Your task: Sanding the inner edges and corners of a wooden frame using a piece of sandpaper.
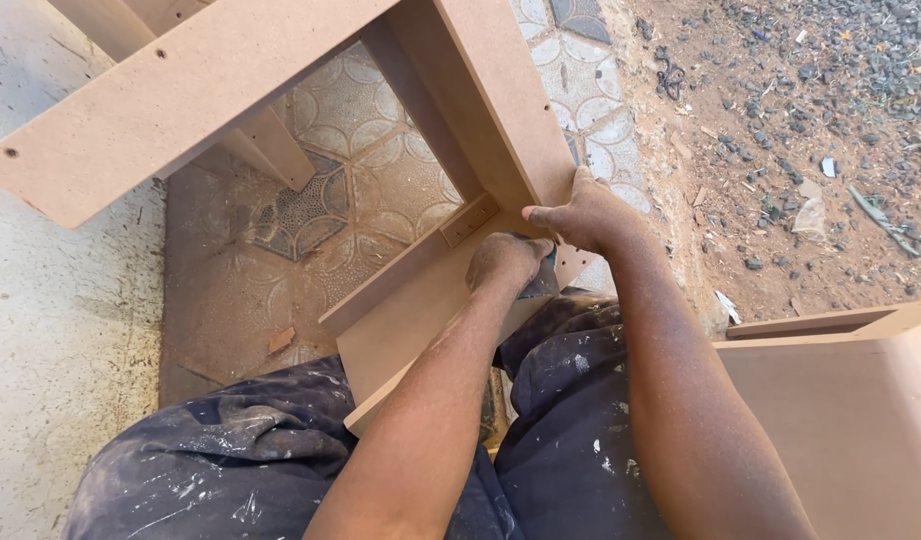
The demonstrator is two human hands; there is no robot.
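Observation:
A frame of brown fibreboard panels rests across my lap, over my paint-spattered dark trousers. My right hand grips the edge of the upright side panel near its lower corner, thumb pointing left. My left hand is closed in a fist and pressed on the flat lower panel right beside that corner. A small dark grey piece shows under the left hand; I cannot make out what it is. A small block sits in the inner corner of the frame.
Patterned floor tiles show through the frame. Bare concrete lies to the left, reddish dirt with stones and litter to the right. Another fibreboard piece stands at the lower right. A small wood scrap lies on the tiles.

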